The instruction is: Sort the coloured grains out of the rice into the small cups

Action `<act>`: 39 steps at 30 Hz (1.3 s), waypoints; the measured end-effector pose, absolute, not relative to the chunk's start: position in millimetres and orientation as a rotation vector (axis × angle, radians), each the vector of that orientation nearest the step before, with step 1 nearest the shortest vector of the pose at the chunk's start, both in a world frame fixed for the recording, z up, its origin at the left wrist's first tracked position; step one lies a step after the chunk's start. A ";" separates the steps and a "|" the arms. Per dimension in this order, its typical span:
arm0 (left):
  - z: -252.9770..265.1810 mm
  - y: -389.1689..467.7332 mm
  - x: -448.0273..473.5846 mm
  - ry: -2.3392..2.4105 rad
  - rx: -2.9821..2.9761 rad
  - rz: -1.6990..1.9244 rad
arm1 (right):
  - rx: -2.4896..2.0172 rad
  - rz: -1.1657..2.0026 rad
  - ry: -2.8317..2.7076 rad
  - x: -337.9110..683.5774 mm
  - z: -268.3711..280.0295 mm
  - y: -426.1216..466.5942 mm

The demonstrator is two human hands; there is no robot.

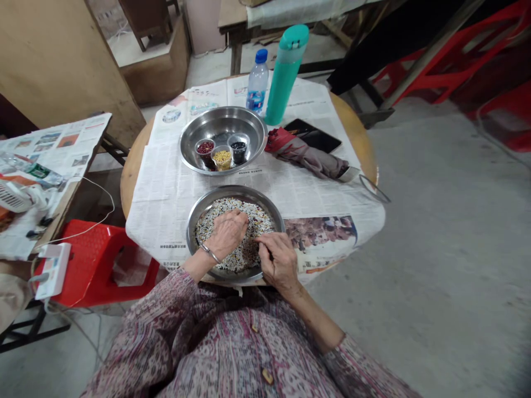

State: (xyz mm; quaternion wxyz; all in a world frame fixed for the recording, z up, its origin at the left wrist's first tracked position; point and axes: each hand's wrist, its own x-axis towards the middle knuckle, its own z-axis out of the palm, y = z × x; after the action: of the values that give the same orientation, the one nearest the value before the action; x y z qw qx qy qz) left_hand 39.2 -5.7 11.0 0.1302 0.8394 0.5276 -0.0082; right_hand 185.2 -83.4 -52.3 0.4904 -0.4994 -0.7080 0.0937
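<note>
In front of me a round steel pan holds a wide layer of mixed grains, mostly white with dark and yellow bits. Over the grains is my left hand, a bracelet on its wrist and its fingers curled together. At the pan's right side my right hand has thumb and forefinger pinched near the grains. What either hand's fingertips hold is too small to make out. Behind, a larger steel basin contains a cup of red beans, a cup of yellow kernels and a cup of black beans.
Newspaper covers the round table. A water bottle and a green flask stand at the back. A folded umbrella lies beside a dark tablet. On the left, a red stool bears a power strip.
</note>
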 end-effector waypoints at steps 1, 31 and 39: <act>11.7 -5.3 40.1 1.536 2.431 -0.031 | -1.212 0.232 -1.715 185.1 -52.2 -83.3; 14.3 -8.2 59.7 1.418 2.615 -0.276 | -1.222 0.211 -1.738 185.5 -55.0 -83.8; 12.8 -6.2 56.1 1.478 2.494 -0.140 | -1.223 0.211 -1.725 185.0 -56.8 -83.8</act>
State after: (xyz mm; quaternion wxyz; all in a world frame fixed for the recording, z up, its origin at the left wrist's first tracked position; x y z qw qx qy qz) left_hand 56.1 -6.2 12.8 0.1193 0.8532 0.5056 -0.0478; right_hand 185.0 -83.8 -56.8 0.4868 -0.5029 -0.7090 0.0869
